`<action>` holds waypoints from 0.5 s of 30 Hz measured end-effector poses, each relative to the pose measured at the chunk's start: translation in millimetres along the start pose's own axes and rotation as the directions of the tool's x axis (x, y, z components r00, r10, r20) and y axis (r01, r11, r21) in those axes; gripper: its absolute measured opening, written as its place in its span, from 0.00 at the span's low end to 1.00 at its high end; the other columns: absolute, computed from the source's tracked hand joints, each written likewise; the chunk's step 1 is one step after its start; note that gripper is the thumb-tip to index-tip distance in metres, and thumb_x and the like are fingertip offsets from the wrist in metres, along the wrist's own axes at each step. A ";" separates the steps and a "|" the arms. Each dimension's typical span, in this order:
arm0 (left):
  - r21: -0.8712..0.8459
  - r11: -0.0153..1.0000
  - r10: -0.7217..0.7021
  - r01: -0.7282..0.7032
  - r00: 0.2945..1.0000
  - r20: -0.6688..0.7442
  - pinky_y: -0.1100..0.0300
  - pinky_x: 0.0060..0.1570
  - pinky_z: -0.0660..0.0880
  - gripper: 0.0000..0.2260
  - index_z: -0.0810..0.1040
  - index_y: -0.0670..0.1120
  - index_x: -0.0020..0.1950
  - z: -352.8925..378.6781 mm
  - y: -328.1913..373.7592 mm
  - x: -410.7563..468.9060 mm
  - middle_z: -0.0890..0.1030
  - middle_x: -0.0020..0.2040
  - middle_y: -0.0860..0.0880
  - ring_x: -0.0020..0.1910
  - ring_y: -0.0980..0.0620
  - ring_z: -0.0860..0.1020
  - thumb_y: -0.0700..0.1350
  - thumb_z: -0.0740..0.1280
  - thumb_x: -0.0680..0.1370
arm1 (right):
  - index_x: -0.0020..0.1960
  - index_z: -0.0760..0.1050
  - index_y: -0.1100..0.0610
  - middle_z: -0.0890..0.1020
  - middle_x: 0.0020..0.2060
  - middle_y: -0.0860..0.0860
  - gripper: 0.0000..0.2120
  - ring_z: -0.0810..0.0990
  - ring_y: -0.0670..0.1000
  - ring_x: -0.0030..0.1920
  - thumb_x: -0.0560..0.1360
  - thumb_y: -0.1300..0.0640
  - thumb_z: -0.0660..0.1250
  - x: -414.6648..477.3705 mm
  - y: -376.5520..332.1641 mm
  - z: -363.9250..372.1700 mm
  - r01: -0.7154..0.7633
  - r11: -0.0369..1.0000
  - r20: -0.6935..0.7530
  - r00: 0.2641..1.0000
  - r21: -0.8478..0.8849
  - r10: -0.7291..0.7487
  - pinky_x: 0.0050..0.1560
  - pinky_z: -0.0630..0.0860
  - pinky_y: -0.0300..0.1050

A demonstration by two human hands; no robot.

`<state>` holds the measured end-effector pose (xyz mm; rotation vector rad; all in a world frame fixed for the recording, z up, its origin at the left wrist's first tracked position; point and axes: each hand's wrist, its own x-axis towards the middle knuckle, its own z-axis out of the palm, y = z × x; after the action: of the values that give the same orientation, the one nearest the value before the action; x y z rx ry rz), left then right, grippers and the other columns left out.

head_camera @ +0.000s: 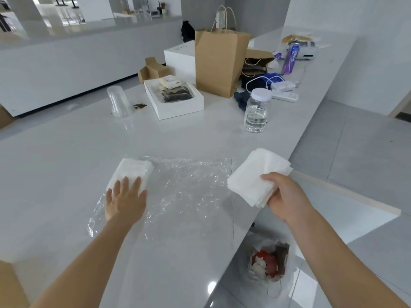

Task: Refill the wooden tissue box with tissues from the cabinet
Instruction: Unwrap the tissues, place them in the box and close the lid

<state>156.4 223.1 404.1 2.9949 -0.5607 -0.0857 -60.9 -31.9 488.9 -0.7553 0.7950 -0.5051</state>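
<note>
Left hand (pixel 125 200), fingers spread flat, presses a white folded tissue stack (pixel 133 172) lying on crumpled clear plastic wrap (pixel 189 187) on the glossy white countertop (pixel 66 170). Right hand (pixel 287 196) grips a second white tissue stack (pixel 255 176) above the counter edge.

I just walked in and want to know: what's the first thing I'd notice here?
Probably the right hand holding up a thick stack of white tissues at the counter's edge. Next, the left hand pressing flat on a second tissue pile, on crinkly clear plastic wrap. Behind stands a tall brown paper bag.
</note>
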 end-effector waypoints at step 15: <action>-0.517 0.816 -0.254 0.259 0.964 0.082 0.53 0.56 0.70 0.20 0.73 0.47 0.64 -47.7 -23.7 -51.6 0.79 0.59 0.47 0.60 0.45 0.75 0.58 0.58 0.79 | 0.51 0.77 0.61 0.84 0.45 0.54 0.10 0.82 0.53 0.45 0.72 0.68 0.63 -15.1 31.9 87.3 -0.091 0.982 0.331 0.933 -0.163 0.142 0.49 0.77 0.49</action>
<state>120.3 267.7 451.1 2.5052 -0.0938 -0.2312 2.4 33.7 512.2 -0.8958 0.5499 -0.1998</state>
